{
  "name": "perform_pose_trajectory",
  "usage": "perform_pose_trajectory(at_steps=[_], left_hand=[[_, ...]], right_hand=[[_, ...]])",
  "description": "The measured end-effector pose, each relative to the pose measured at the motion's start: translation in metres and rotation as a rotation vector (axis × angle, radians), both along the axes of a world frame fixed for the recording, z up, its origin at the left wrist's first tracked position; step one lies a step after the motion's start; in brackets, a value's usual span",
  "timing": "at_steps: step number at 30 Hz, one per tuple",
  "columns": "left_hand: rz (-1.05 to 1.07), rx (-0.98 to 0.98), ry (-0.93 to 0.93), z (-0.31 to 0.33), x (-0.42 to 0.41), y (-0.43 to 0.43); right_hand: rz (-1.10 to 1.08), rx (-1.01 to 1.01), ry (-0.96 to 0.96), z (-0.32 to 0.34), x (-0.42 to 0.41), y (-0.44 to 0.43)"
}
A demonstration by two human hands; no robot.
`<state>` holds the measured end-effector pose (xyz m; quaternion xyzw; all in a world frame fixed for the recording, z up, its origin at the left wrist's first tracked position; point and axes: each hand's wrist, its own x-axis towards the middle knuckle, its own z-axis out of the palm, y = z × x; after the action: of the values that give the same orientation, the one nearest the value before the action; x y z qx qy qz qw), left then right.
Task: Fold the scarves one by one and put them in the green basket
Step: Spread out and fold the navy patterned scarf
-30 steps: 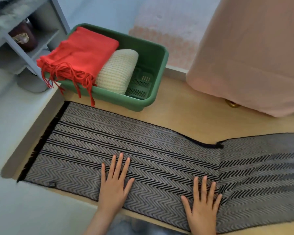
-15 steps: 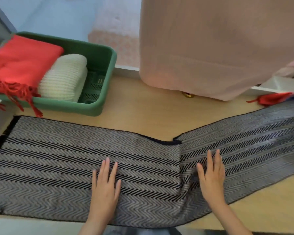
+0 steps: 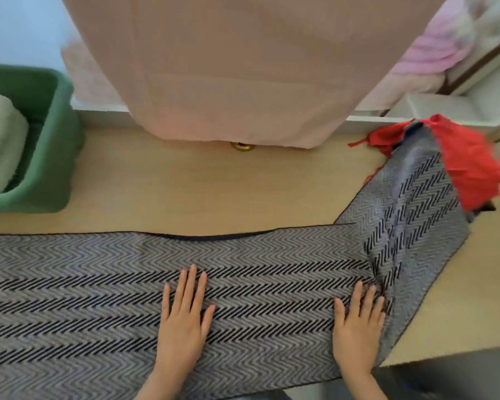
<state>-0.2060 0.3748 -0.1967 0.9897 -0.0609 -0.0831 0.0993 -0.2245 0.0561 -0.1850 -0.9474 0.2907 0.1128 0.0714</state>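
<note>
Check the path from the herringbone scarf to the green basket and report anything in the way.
Nothing visible does: only bare wooden tabletop lies between the herringbone scarf and the green basket. A folded cream scarf already fills part of the basket.

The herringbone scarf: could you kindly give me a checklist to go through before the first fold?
1. Left hand flat on the herringbone scarf: ok.
2. Right hand flat on it: ok.
3. Scarf straight: not ok; its right part bends onto the red scarf, creased near the right hand.
4. Room in the green basket: cannot tell, mostly out of frame.
5. Scarf's left end: cannot tell, out of frame.
</note>
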Motion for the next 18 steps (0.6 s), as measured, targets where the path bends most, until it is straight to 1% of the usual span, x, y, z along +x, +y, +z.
perform_pose_trajectory(at_steps=[3,6,7,10,13,15,18], left_hand=[[0.009,-0.002,0.007,-0.001,0.000,0.000],[0.007,0.005,0.012,-0.002,0.000,0.000],[0.016,0.002,0.012,-0.001,0.001,-0.001],[0.065,-0.026,0.005,0.004,0.004,-0.013],[0.008,-0.069,0.001,0.013,0.010,-0.052],[-0.105,-0.100,0.008,0.017,0.015,-0.092],[-0.242,-0.126,0.025,0.024,0.024,-0.163]], right_hand=[[-0.060,0.030,-0.015,-0.003,-0.018,0.004],[-0.053,0.089,-0.016,0.005,-0.016,0.004],[-0.029,0.136,-0.054,0.010,-0.013,0.000],[0.042,0.263,-0.265,0.032,0.008,-0.032],[0.111,0.235,-0.379,0.043,0.041,-0.088],[0.142,0.240,-0.345,0.043,0.066,-0.126],[0.191,0.267,-0.161,0.033,0.097,-0.172]])
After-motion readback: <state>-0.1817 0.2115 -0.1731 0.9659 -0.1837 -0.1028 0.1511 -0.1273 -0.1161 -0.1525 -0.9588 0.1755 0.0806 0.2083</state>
